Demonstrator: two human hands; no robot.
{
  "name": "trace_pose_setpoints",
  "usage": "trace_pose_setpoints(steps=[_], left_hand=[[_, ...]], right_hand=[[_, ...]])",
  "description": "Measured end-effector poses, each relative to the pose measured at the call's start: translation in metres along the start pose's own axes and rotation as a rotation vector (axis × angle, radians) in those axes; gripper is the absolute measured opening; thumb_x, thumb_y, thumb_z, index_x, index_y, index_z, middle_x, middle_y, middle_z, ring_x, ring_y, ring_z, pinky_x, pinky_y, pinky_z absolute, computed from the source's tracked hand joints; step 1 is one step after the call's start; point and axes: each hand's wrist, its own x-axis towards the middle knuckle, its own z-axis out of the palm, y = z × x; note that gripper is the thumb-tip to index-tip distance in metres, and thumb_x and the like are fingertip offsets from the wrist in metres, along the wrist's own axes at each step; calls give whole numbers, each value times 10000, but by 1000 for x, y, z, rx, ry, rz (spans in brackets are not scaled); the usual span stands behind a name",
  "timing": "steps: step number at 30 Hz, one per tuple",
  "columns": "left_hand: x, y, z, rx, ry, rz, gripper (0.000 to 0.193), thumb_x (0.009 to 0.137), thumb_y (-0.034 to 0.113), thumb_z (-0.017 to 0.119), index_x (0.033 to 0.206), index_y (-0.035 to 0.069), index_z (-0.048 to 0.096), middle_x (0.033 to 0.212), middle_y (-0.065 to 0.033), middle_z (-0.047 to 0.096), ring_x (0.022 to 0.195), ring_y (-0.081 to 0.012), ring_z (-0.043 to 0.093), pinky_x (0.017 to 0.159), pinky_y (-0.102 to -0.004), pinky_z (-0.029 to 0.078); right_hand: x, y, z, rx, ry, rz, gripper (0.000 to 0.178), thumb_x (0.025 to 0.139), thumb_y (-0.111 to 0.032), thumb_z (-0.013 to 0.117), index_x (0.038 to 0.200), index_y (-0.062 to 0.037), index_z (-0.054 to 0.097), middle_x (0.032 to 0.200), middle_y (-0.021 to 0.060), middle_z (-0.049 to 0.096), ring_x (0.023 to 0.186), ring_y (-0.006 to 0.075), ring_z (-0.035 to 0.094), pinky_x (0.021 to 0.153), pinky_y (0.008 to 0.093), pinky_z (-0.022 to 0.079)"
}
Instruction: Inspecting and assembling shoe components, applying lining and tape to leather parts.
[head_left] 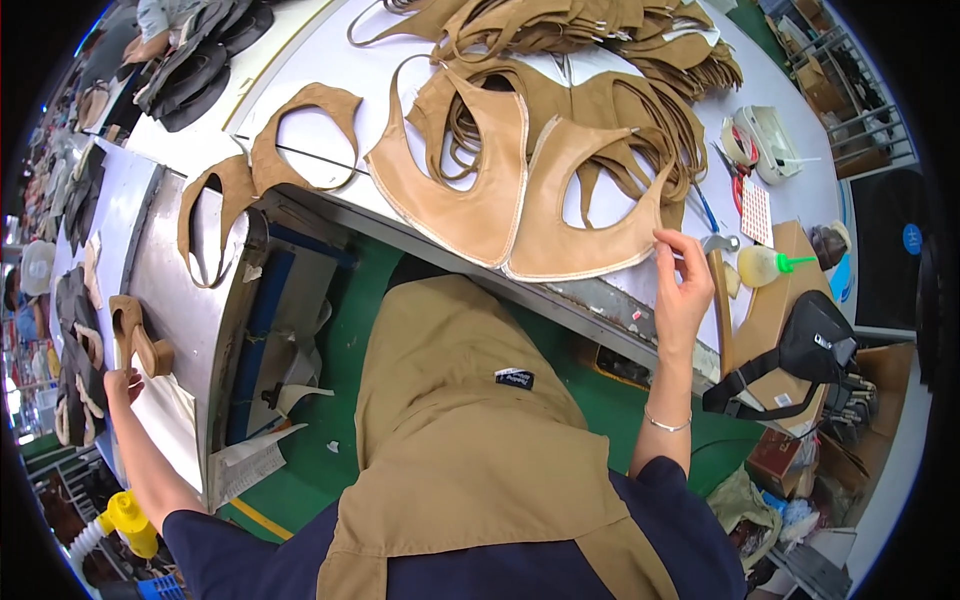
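My right hand (680, 285) pinches the right corner of a tan leather shoe-upper piece (590, 205) that lies at the near edge of the white worktable (330, 200). A second similar tan piece (460, 170) lies just left of it, overlapping. My left hand (122, 385) reaches far out to the left and touches a folded tan piece (140, 335) on a grey conveyor surface (175, 300). A tan apron (460, 440) covers my lap.
A heap of tan uppers (590, 50) fills the table's back. Open tan collars (300, 135) lie to the left. A squeeze bottle with green tip (765, 265), tape rolls (745, 140), a black bag (810, 345) and dark pieces (195, 60) are around.
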Motion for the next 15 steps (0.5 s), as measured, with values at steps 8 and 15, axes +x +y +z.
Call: trace_pose_setpoints(steps=[8,15], left_hand=[[-2,27,41,-420,-185,134,599,895,624,526,1208,120,610,1005,-30,668,878,-223,647,740,-338,535],[-14,37,28,-183,-162,129,367,884,424,649,1010,79,664,765,-53,649,636,-199,631,567,-304,531]], right_hand=[[-1,-6,1,-96,-3,-79,113,906,-12,586,983,4,667,935,87,656,811,173,623,718,272,494],[-3,0,6,-130,-54,-71,120,895,2,582,982,6,665,916,91,650,800,179,626,698,271,496]])
